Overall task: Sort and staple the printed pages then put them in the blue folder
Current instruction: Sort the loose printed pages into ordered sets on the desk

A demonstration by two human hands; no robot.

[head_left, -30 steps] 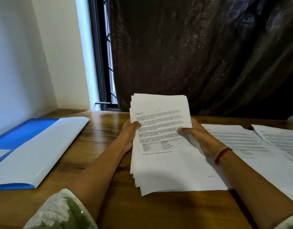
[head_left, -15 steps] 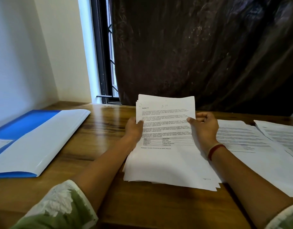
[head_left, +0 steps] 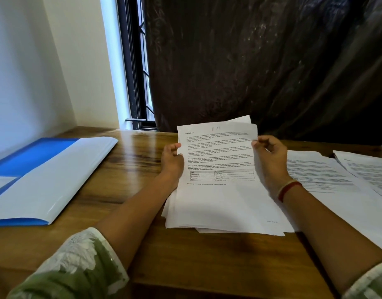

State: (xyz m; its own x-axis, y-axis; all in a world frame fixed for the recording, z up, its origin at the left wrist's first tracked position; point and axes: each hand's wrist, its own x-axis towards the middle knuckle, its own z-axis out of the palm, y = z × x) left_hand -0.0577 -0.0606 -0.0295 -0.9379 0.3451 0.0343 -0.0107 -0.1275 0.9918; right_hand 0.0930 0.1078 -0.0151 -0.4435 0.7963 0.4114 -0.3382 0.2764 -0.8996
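Either side of the tilted page stack [head_left: 220,201], hands [head_left: 171,164] [head_left: 270,162] thumbs-forward

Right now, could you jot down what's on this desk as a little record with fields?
held: stack of printed pages, top sheet headed Section 10, far end lifted
left hand: grips the stack's left edge
right hand: pinches the top sheets' right edge
blue folder: flat on the wooden table, left, apart from the pages
loose pages: spread on the table, right
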